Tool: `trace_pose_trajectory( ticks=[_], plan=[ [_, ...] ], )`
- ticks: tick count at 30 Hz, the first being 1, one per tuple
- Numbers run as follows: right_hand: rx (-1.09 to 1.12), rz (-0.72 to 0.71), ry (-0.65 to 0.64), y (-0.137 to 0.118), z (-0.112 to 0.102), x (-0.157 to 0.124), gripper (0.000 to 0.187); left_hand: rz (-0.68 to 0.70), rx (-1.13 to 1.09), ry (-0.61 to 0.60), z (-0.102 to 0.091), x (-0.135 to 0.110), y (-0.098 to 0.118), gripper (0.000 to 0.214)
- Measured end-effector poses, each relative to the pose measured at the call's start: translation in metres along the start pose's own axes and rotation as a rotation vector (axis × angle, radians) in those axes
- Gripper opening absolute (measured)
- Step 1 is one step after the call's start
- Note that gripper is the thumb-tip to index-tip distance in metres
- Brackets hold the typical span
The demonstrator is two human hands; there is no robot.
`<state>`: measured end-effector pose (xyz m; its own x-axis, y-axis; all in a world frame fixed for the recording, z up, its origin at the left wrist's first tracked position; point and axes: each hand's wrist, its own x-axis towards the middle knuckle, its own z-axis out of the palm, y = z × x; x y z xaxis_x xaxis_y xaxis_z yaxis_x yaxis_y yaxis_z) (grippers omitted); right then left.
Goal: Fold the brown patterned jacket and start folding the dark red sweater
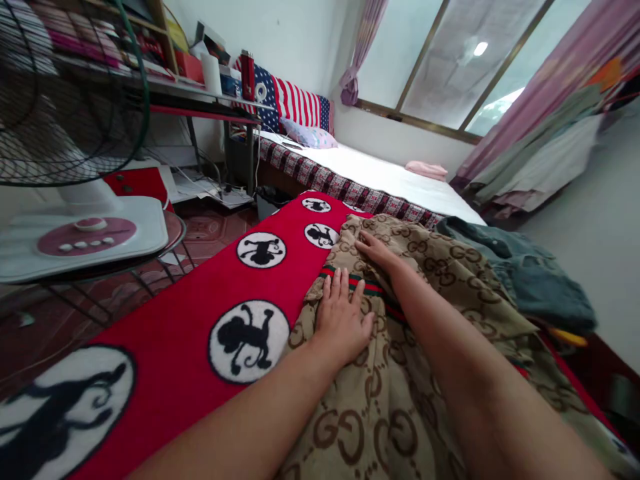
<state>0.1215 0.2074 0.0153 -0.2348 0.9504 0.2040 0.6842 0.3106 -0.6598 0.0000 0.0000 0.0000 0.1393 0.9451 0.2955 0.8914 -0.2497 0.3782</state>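
**Lightly pressed: two open hands on a tan patterned garment**

Both hands lie open and palm-down, gripping nothing. The left hand (343,323) rests flat with its fingers together, the tips touching a green-and-red striped band (334,272). The right hand (376,251) reaches further out, with its fingers spread on a rumpled fold near the far edge.

Under them is the tan patterned garment (465,283), spread loosely over a red blanket (200,300) with black figures in white circles. The cloth bunches and creases under the palms, so it looks soft, limp and light. It would probably sag and slide if lifted by one point, and nothing about it seems fragile. The striped band and the outer hems look like the firmest places to pinch, one in each hand.

Just beside the garment on the right lies a crumpled denim piece (530,273). A white standing fan (85,227) sits well off to the left, and a bed (380,175) runs beneath the window beyond.
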Motion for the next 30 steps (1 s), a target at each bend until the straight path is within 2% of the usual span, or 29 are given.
trace_pose_trajectory(
  ticks=[3,7,12,17,22,24,30],
  plan=[
    [-0.126,-0.129,-0.165,-0.001,-0.008,-0.040,0.054,0.000,0.023,0.001,-0.001,0.000,0.000,0.067],
    [-0.330,-0.214,-0.159,0.007,-0.016,-0.110,0.059,0.001,0.068,0.019,0.000,0.000,-0.001,0.065],
    [-0.599,-0.152,-0.117,0.007,-0.027,-0.189,0.061,0.026,0.111,0.025,0.002,0.001,-0.002,0.064],
    [-0.772,-0.041,-0.086,-0.012,-0.028,-0.246,0.058,0.037,0.129,0.023,0.001,0.000,-0.003,0.063],
    [-0.810,-0.011,-0.038,-0.029,-0.020,-0.286,0.055,0.048,0.149,-0.001,-0.001,-0.002,-0.002,0.063],
    [-0.788,-0.012,-0.030,-0.032,-0.020,-0.295,0.055,0.073,0.156,-0.048,-0.004,-0.006,-0.002,0.063],
    [-0.622,-0.031,0.016,-0.029,-0.023,-0.300,0.052,0.261,0.107,-0.385,-0.027,-0.039,-0.009,0.061]
  ],
)
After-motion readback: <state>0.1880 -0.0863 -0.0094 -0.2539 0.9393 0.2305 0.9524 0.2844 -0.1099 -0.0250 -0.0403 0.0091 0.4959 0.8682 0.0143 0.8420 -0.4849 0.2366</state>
